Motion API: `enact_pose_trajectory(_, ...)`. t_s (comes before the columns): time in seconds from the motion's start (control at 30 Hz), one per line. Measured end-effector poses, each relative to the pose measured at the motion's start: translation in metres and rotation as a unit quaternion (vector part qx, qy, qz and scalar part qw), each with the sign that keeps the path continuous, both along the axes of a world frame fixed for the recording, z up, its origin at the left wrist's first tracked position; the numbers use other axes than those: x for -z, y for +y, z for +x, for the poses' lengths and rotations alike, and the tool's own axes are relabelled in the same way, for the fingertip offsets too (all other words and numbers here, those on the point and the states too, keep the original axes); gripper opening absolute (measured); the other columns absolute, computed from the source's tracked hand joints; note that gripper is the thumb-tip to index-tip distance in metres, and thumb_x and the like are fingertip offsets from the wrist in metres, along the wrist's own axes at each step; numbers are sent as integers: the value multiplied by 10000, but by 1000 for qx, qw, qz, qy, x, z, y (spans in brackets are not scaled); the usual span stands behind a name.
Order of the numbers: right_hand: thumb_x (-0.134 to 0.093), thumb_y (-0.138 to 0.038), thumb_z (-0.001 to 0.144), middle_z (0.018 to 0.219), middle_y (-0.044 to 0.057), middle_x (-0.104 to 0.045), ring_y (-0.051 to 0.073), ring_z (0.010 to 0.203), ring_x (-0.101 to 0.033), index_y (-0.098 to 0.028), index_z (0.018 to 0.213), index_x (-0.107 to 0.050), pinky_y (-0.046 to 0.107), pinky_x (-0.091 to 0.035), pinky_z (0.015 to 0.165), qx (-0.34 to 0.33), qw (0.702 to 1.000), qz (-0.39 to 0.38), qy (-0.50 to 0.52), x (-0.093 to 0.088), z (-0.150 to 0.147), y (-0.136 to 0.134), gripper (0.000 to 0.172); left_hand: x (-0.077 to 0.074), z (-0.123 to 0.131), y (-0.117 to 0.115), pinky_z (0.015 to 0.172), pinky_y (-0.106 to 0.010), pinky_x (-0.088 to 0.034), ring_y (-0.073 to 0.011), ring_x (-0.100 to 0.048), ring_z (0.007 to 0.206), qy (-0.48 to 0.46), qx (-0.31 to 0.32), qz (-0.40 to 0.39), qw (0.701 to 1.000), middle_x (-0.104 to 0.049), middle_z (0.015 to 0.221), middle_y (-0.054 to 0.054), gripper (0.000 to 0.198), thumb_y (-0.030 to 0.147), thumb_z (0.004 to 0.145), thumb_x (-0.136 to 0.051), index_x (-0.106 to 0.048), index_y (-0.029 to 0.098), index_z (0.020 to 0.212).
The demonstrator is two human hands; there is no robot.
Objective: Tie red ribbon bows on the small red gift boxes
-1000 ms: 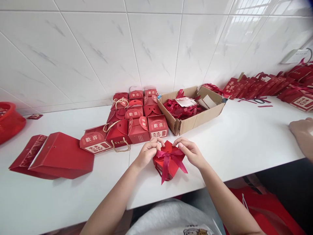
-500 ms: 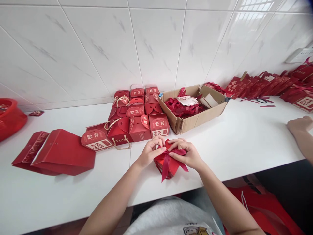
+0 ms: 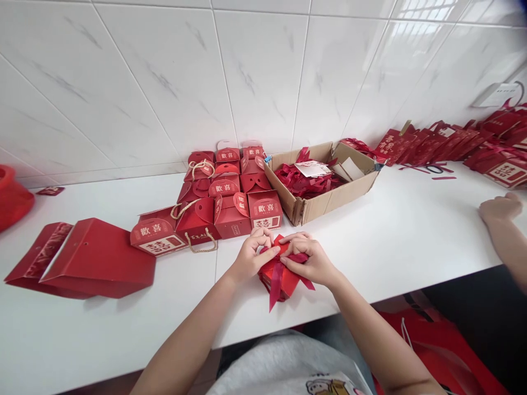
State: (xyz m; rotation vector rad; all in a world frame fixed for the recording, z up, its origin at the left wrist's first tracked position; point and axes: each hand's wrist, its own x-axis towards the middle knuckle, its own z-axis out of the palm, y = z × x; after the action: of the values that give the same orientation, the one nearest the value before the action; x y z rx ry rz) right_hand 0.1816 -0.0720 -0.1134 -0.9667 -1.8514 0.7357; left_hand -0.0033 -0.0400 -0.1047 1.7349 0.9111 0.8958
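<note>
A small red gift box (image 3: 290, 281) sits near the front edge of the white table, tied with a dark red ribbon (image 3: 276, 285) in a bow. My left hand (image 3: 254, 255) is at the box's left top, thumb and fingers pinched on the ribbon's left loop. From the right, my right hand (image 3: 307, 258) pinches the ribbon beside the knot, its right loop under the fingers. Two ribbon tails hang over the box's front and right sides. Part of the knot and the box top is hidden by my fingers.
Several red gift boxes (image 3: 230, 214) stand in rows behind. A cardboard box (image 3: 329, 206) of ribbons and cards is beside them. Large red paper bags (image 3: 111, 258) lie left, near a red basin (image 3: 14, 197). Scissors (image 3: 434, 169) and another person's hand (image 3: 500, 208) are right.
Both hands stay on the ribbon, with the right fingers closing in slightly toward the knot. The view has shifted a little, and the other person's hand remains at the right.
</note>
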Motion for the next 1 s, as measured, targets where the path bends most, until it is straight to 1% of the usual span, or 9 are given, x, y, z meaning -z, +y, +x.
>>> enact_pose_trajectory(0.13, -620, -148, 765, 634, -14, -656, 244, 963, -649, -221, 570, -319, 458, -320, 943, -9, 1000, 20, -20, 1, -1, 2, 366, 0, -1, 2, 922, -368, -357, -204, -466, 912, 13, -11, 7, 1000, -475, 847, -36, 344, 316, 784, -594, -396, 176, 539)
enact_pose_trajectory(0.23, -612, -151, 770, 625, -20, -640, 243, 952, -646, -218, 576, -282, 466, -294, 956, -12, 999, 22, -27, 1, -2, 2, 388, 0, -1, 3, 925, -365, -357, -202, -466, 905, 20, -22, 11, 999, -464, 835, -30, 338, 297, 774, -595, -396, 176, 530)
enact_pose_trajectory(0.4, -600, -149, 775, 583, -21, -588, 234, 930, -650, -213, 573, -246, 447, -313, 943, -3, 999, 19, -38, -1, -1, 0, 412, 0, 0, 1, 921, -358, -348, -197, -462, 895, 10, -24, -1, 1000, -457, 838, -27, 338, 275, 765, -593, -368, 177, 532)
enact_pose_trajectory(0.6, -604, -164, 787, 576, -21, -551, 234, 944, -652, -207, 562, -291, 432, -330, 929, -4, 999, 22, -46, -1, -2, 0, 388, 2, -2, 3, 924, -363, -329, -196, -451, 899, 10, -30, 5, 999, -463, 838, -24, 337, 278, 772, -597, -388, 172, 530)
enact_pose_trajectory(0.67, -612, -164, 786, 572, -21, -554, 241, 952, -652, -207, 561, -331, 437, -329, 935, -4, 999, 17, -41, 1, -1, 0, 363, 2, -3, 4, 926, -362, -331, -192, -452, 895, 6, -25, 2, 1000, -457, 837, -22, 340, 281, 770, -602, -387, 171, 531)
enact_pose_trajectory(0.73, -625, -178, 792, 615, -9, -598, 247, 966, -649, -210, 586, -408, 446, -331, 945, 2, 999, 2, -34, 2, 0, 0, 301, 3, -3, 5, 922, -360, -336, -188, -454, 887, -2, -8, -4, 1000, -453, 836, -21, 350, 284, 768, -605, -372, 172, 533)
enact_pose_trajectory(0.8, -638, -198, 796, 693, 12, -648, 249, 980, -644, -211, 608, -443, 447, -345, 947, 8, 1000, -14, -16, 1, 1, -1, 272, 3, -2, 5, 912, -357, -346, -185, -459, 876, -18, 14, -18, 1000, -461, 842, -23, 356, 288, 767, -605, -358, 174, 537)
enact_pose_trajectory(0.9, -655, -230, 793, 844, 51, -667, 238, 973, -629, -207, 584, -380, 418, -404, 906, 4, 999, -32, 32, -1, 5, -3, 346, 2, -2, 4, 899, -354, -360, -183, -472, 868, -57, 30, -47, 997, -484, 880, -32, 369, 305, 768, -612, -355, 173, 539)
enact_pose_trajectory(1.0, -623, -266, 822, 982, 85, -616, 228, 1003, -595, -206, 595, -376, 386, -444, 867, -3, 996, -53, 73, -2, 8, -3, 341, 1, -4, 5, 899, -354, -355, -185, -476, 872, -77, 30, -66, 994, -487, 919, -42, 385, 349, 794, -599, -385, 166, 533)
